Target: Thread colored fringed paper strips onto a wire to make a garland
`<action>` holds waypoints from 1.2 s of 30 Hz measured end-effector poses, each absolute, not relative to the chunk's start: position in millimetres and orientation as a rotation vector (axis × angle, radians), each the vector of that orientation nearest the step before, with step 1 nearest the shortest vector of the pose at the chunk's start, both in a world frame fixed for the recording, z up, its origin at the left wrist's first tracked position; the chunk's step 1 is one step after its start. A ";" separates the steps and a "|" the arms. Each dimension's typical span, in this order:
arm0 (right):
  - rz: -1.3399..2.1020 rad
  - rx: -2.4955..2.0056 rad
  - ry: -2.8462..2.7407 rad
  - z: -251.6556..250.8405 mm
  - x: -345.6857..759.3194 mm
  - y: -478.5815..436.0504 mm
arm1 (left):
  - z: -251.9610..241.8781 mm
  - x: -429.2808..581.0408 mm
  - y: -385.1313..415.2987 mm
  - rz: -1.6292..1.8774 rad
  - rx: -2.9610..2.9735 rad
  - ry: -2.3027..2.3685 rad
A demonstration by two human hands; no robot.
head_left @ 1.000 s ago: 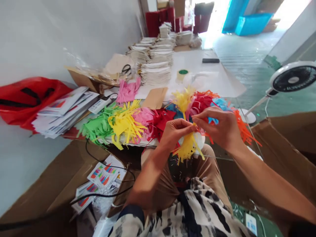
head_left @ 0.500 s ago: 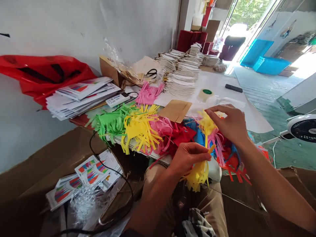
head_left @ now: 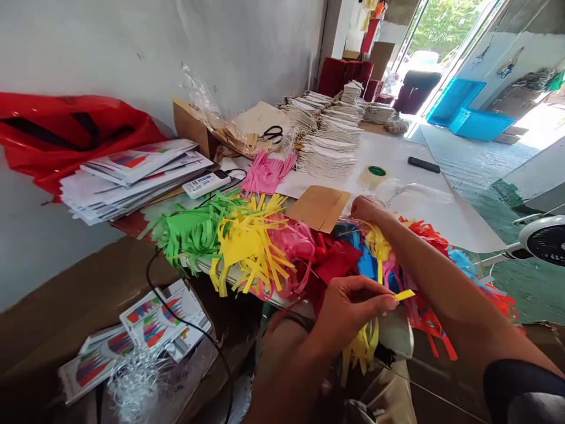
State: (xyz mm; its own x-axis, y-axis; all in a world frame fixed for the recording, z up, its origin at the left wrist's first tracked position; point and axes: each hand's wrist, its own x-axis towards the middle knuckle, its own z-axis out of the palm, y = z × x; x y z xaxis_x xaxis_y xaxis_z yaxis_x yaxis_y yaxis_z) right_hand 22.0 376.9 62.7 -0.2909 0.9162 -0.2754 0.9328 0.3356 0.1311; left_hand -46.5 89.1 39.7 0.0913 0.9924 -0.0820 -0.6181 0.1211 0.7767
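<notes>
Left hand (head_left: pixel 348 312) is closed in a pinch on a yellow paper strip (head_left: pixel 405 294) and is kept well apart from the right hand (head_left: pixel 371 211). The right hand's fingers (head_left: pixel 359 206) are curled at the edge of a mass of fringed coloured paper (head_left: pixel 366 265); whether anything is gripped there cannot be told. Yellow fringe (head_left: pixel 359 350) is hung below the left hand. Beyond the right hand, a kraft paper square (head_left: pixel 320 207) is laid on the white surface (head_left: pixel 410 156), near a tape roll (head_left: pixel 375 174).

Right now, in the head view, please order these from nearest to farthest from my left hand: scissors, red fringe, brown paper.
From the left hand:
1. Red fringe, just beyond it.
2. Brown paper, farther up the table.
3. Scissors, farthest, near the wall.
</notes>
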 end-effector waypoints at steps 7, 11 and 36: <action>-0.133 1.691 2.402 55.0 24.2 370.7 | 40.1 -44.3 89.6 1.331 0.668 0.729; -0.165 1.781 2.529 59.9 25.9 367.2 | 39.2 -44.9 91.4 1.366 0.698 0.759; -0.881 1.553 3.296 136.2 147.1 117.0 | 50.0 -36.9 76.5 1.713 1.328 0.996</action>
